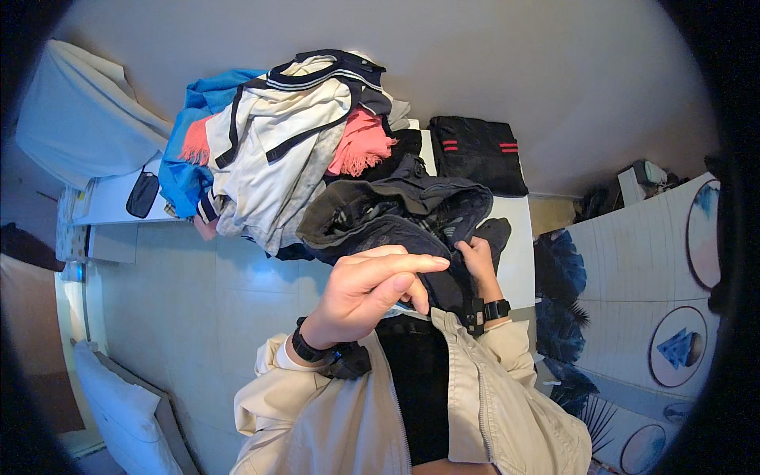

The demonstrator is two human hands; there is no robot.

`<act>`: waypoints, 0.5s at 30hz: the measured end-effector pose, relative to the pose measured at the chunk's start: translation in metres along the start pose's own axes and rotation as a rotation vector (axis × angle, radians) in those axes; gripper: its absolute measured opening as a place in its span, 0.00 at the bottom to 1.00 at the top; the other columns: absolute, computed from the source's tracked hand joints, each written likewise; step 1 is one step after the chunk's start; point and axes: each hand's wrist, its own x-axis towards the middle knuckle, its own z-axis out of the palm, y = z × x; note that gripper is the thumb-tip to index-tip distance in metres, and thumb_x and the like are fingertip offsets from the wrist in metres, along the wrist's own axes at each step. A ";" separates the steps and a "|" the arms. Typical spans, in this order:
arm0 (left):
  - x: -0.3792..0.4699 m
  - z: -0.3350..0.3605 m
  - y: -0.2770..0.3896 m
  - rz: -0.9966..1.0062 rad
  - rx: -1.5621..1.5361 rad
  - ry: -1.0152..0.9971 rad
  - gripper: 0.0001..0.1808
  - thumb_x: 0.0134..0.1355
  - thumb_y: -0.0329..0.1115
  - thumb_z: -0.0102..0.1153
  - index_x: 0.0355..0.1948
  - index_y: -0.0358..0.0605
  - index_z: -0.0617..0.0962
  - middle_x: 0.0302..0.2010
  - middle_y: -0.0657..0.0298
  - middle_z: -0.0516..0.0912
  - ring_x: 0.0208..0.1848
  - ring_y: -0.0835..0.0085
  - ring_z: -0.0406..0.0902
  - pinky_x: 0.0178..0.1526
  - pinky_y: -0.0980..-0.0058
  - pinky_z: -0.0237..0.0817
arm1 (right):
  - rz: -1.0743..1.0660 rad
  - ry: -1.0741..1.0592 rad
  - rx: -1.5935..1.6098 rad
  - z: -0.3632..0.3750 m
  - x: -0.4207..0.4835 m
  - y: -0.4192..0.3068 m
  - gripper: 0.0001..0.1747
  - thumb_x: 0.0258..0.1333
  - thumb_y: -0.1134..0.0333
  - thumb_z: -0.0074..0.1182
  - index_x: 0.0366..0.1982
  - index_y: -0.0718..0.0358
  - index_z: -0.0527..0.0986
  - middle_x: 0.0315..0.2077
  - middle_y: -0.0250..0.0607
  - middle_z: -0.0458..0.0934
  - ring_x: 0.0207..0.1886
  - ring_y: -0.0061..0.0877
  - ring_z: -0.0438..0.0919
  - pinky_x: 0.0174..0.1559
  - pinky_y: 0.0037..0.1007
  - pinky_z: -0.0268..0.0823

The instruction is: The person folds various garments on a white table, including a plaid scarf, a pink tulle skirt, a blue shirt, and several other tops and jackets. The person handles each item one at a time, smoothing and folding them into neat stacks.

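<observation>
A pair of dark trousers lies before me, its waistband spread into a wide loop with a patterned inside showing. My right hand pinches the cloth at the right side of that opening. Raised in front of the near part of the trousers is my left hand, index finger stretched to the right, thumb beneath it and other fingers partly bent. I see nothing in it; whether it touches the cloth I cannot tell. Both wrists wear black straps with small devices.
A large clothes heap covers the table's left part, with white, blue and coral fringed pieces. A folded black garment with red stripes rests at the back right of the white table. A dark pouch lies far left.
</observation>
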 end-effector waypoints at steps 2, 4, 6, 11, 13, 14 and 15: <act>-0.002 -0.001 -0.001 -0.049 -0.003 -0.014 0.14 0.65 0.29 0.44 0.43 0.30 0.78 0.23 0.58 0.81 0.24 0.76 0.75 0.29 0.79 0.63 | -0.004 -0.056 0.053 -0.001 -0.002 -0.009 0.10 0.47 0.68 0.55 0.21 0.71 0.76 0.18 0.28 0.74 0.21 0.15 0.68 0.26 0.23 0.60; -0.004 0.001 -0.007 -0.181 -0.066 0.005 0.13 0.63 0.26 0.46 0.46 0.34 0.78 0.25 0.61 0.81 0.27 0.76 0.74 0.33 0.78 0.64 | -0.002 -0.096 0.153 -0.005 -0.008 -0.025 0.09 0.47 0.69 0.55 0.23 0.70 0.77 0.18 0.28 0.74 0.21 0.15 0.68 0.25 0.22 0.60; -0.004 0.006 -0.022 -0.233 -0.115 0.016 0.15 0.61 0.24 0.47 0.49 0.38 0.76 0.28 0.62 0.80 0.30 0.76 0.75 0.38 0.76 0.66 | -0.031 -0.133 0.323 -0.009 -0.018 -0.048 0.08 0.48 0.69 0.56 0.25 0.68 0.78 0.19 0.27 0.75 0.19 0.13 0.67 0.24 0.21 0.59; 0.002 0.023 -0.083 -0.210 0.428 -0.249 0.30 0.53 0.36 0.60 0.55 0.37 0.68 0.48 0.48 0.72 0.53 0.52 0.68 0.57 0.64 0.58 | -0.087 -0.248 0.518 -0.011 -0.048 -0.118 0.06 0.51 0.71 0.54 0.27 0.66 0.78 0.21 0.27 0.77 0.20 0.09 0.68 0.23 0.15 0.58; -0.001 0.031 -0.097 -0.165 0.638 -0.270 0.30 0.52 0.38 0.62 0.54 0.37 0.68 0.46 0.48 0.72 0.52 0.51 0.67 0.55 0.64 0.59 | -0.159 -0.209 0.677 -0.005 -0.054 -0.135 0.06 0.52 0.71 0.53 0.28 0.67 0.78 0.21 0.27 0.77 0.19 0.09 0.67 0.22 0.16 0.57; -0.001 0.031 -0.102 -0.120 0.656 -0.241 0.23 0.51 0.41 0.63 0.43 0.37 0.73 0.38 0.50 0.75 0.44 0.52 0.71 0.47 0.64 0.63 | -0.235 -0.205 0.694 -0.004 -0.053 -0.141 0.07 0.53 0.70 0.52 0.29 0.67 0.78 0.20 0.28 0.76 0.17 0.09 0.65 0.19 0.16 0.54; -0.003 0.031 -0.103 -0.091 0.675 -0.195 0.20 0.51 0.42 0.63 0.38 0.38 0.73 0.34 0.51 0.75 0.40 0.52 0.71 0.44 0.64 0.63 | -0.194 -0.150 0.733 -0.005 -0.049 -0.144 0.07 0.53 0.70 0.53 0.29 0.67 0.77 0.21 0.29 0.76 0.16 0.09 0.65 0.19 0.15 0.54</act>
